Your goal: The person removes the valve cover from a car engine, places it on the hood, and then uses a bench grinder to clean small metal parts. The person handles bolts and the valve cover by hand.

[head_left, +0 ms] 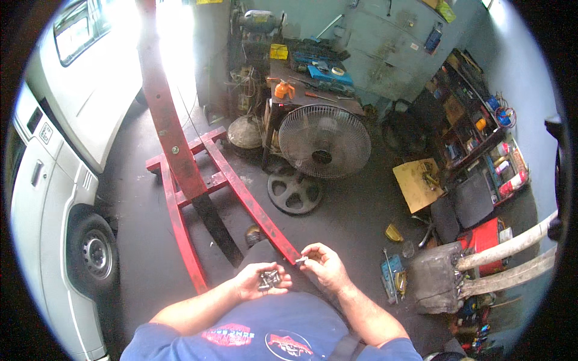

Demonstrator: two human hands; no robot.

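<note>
My left hand (249, 281) is cupped palm up in front of my body, with several small metal bolts (270, 280) lying in it. To its right and a little higher, my right hand (328, 268) pinches one small bolt (301, 260) between thumb and fingertips. The two hands are apart. The bolts' exact size and threads are too small to make out. Just beyond the right hand's fingertips, in the picture, is the end of a red leg of the engine hoist (259, 213).
A white van (51, 198) stands at the left. Ahead are a pedestal fan (325, 141) and a workbench (313, 102) with tools and an orange spray bottle (284, 90). At right are shelves (463, 114), yellow cardboard (418, 183) and a dark grimy block (433, 280).
</note>
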